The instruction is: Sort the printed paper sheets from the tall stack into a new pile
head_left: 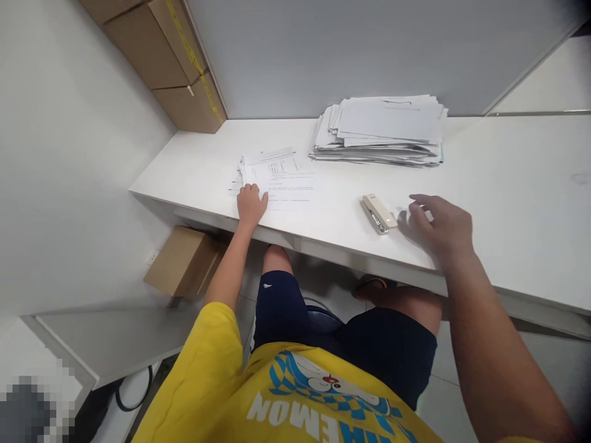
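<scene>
My left hand [252,205] rests on the near corner of a small pile of printed sheets [281,175] on the white desk [508,184], fingers curled down onto the paper. My right hand [441,226] hovers just right of a cream stapler [378,213], fingers spread and loose, not touching it. A tall, untidy stack of papers [383,129] lies farther back, beyond the stapler.
A grey partition wall stands behind the desk. Cardboard boxes [170,61] are piled at the back left corner, and another box [184,261] sits on the floor under the desk's left end. My knees are under the desk edge.
</scene>
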The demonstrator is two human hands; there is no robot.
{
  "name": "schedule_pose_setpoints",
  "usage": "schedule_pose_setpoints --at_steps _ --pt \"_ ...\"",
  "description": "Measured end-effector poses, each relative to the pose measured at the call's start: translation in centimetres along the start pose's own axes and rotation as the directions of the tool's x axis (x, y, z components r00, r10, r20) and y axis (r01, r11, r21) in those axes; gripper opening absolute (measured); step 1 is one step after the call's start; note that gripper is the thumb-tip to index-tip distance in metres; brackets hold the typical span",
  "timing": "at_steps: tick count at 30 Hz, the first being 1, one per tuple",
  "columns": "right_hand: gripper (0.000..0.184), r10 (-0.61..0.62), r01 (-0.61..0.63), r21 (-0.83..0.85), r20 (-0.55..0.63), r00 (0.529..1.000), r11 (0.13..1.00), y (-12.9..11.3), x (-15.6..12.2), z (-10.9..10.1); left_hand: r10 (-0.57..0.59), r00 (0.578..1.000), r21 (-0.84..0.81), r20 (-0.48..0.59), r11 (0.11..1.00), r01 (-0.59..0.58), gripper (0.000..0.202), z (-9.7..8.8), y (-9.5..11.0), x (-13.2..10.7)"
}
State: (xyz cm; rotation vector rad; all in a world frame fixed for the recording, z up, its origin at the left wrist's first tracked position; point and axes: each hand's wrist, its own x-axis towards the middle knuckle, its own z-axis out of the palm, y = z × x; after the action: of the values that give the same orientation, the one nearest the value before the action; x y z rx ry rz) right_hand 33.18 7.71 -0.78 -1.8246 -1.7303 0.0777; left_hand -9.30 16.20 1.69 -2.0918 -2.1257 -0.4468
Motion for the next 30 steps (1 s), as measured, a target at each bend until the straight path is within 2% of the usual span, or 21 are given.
schedule_pose_setpoints --at_steps 3,7,10,13,23,27,30 --pt "0.053 -0.03 0.023 0.048 0.134 0.99 0.999 -2.5 -1.6 -0.2 -0.002 1.0 -0.013 0.01 1.0 0.002 0.023 0.0 0.0 0.0" --pt "0.056 -0.131 0.135 -0.006 0.194 0.972 0.991 -4.2 -2.9 0.5 -0.008 1.0 -0.004 0.009 1.0 0.008 0.024 0.1 -0.1 0.0" --pt "0.053 -0.222 0.224 0.014 0.207 0.953 0.974 -4.4 -3.1 1.1 -0.005 1.0 -0.014 0.007 1.0 0.005 0.024 0.1 -0.1 0.0" --pt "0.053 -0.261 0.262 0.025 0.221 0.94 0.965 -4.2 -3.0 1.3 -0.003 1.0 -0.029 0.013 1.0 0.003 0.025 0.1 -0.2 -0.1" --pt "0.056 -0.275 0.29 -0.034 0.231 0.933 0.956 -4.3 -3.0 1.5 -0.011 1.0 -0.06 -0.004 0.998 0.011 0.022 0.0 -0.1 -0.3" --pt "0.058 -0.306 0.329 -0.073 0.225 0.925 0.941 -4.5 -2.9 1.5 -0.059 0.997 -0.072 -0.048 0.996 0.055 0.029 0.3 -0.3 -0.4" --pt "0.057 -0.334 0.356 -0.083 0.203 0.921 0.931 -4.7 -2.7 1.6 -0.055 0.998 -0.085 -0.033 0.995 0.052 0.036 0.2 -0.4 0.0"
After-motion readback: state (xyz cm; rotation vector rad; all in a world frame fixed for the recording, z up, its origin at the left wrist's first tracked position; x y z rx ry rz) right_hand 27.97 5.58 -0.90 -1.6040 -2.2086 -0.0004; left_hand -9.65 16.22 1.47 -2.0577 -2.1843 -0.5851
